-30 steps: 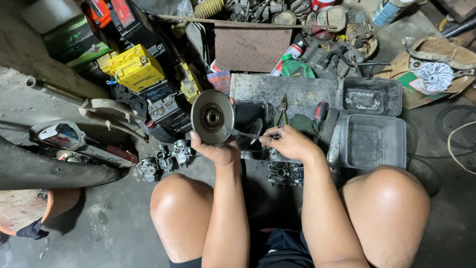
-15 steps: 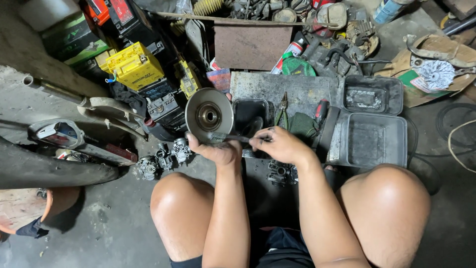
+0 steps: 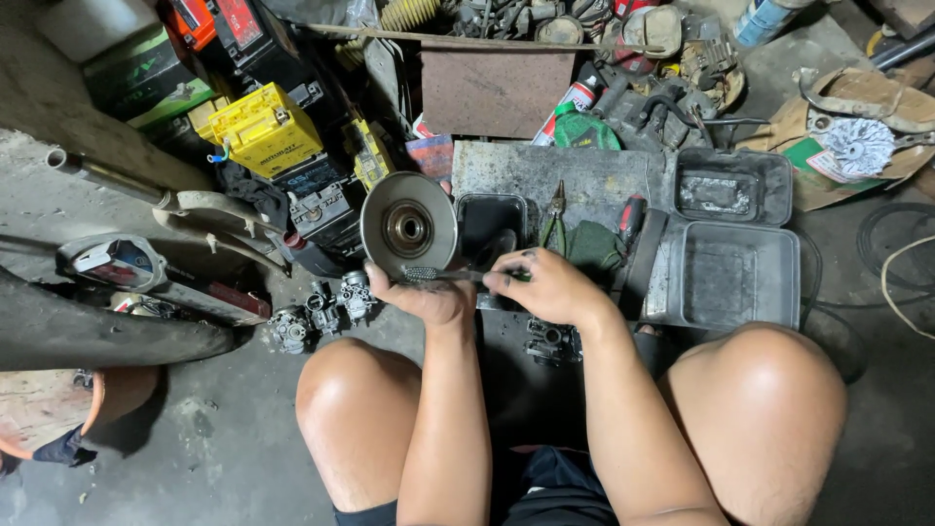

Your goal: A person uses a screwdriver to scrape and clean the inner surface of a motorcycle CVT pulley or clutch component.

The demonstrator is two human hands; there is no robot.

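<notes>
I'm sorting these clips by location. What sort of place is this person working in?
Most likely a small motorcycle or engine repair workshop. The left hand holds a round metal pulley disc, small carburetors sit on the stained concrete floor, and yellow batteries lie among scattered parts.

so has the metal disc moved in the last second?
Yes, slightly. The round metal disc in the left hand sits a bit further left and up, judged against the black tray behind it. The right hand holds a brush to it.
</notes>
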